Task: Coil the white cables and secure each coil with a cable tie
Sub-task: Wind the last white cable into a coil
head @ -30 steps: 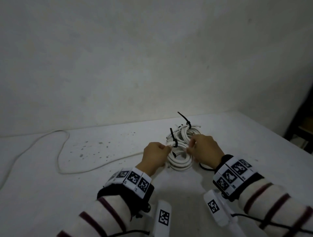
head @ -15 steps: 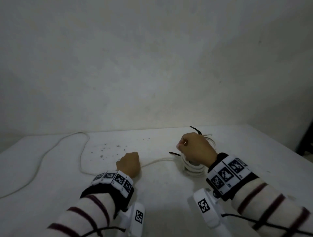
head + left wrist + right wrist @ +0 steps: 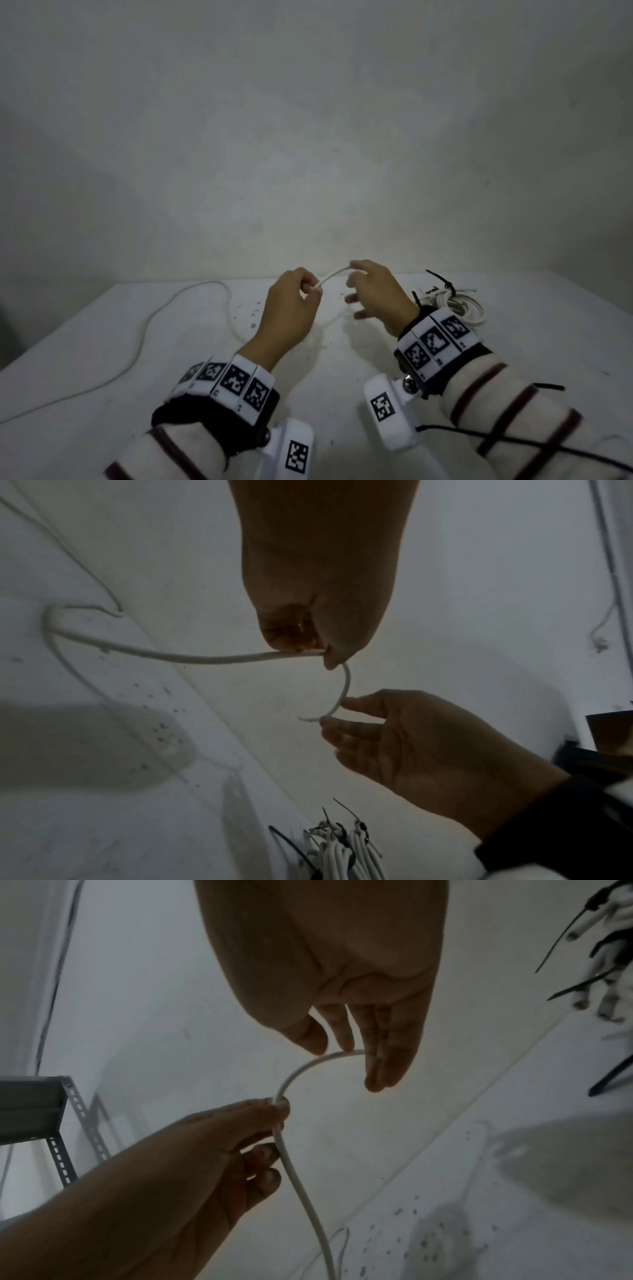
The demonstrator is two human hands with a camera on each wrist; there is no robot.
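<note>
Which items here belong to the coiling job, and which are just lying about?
In the job:
- loose white cable, pinched by left hand and right hand
- tied coils
- black cable ties

Lying about:
- metal shelf frame
- dark specks on table

Dim, flat, greyish light, soft all round.

Light falls from above: broad blurred shadows lie on the table [image 3: 342, 377] beneath the fingers [image 3: 359, 704], and both palms in the wrist views go dark against the pale wall [image 3: 308, 137]. No glare. Fine grain everywhere; the head view darkens toward its corners, and wrist-view edges bend and smear.
</note>
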